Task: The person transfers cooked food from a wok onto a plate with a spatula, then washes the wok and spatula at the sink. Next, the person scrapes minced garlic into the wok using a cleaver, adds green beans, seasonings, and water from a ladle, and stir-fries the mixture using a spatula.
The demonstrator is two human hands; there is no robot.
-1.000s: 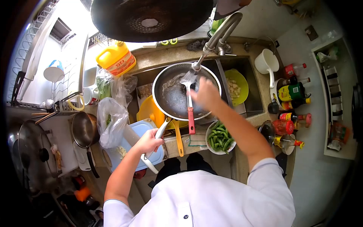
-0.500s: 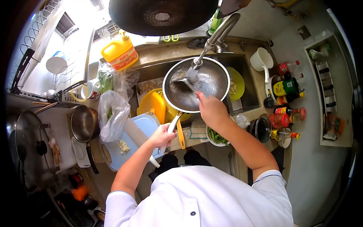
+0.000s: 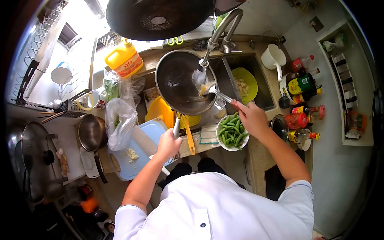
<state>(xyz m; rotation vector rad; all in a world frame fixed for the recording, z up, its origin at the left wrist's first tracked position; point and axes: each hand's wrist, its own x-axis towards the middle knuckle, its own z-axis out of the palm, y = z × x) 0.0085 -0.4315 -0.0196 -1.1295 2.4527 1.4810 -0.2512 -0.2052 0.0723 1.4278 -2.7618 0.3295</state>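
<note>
My left hand (image 3: 169,144) is wrapped round the handle of a dark wok (image 3: 176,80) held over the sink. Water runs from the faucet (image 3: 205,61) into the wok's right side. My right hand (image 3: 252,117) grips the reddish handle of a spatula (image 3: 223,96), whose head is in the wok by the falling water. A bowl of green pods (image 3: 233,134) stands just below my right hand. Left of the wok handle, a blue cutting board (image 3: 132,170) bears chopped pale bits and a knife (image 3: 144,141).
A yellow-green bowl (image 3: 251,82) sits in the right basin. Yellow strainers (image 3: 160,110) lie under the wok. Plastic bags (image 3: 120,124) and a yellow jug (image 3: 125,60) are at left, sauce bottles (image 3: 300,85) at right. A large dark lid (image 3: 160,18) hangs at the top.
The wok has tilted and shifted left, its inside now darker. My right hand has moved to the right with the spatula, whose head is now at the wok's right side. The pod bowl is uncovered.
</note>
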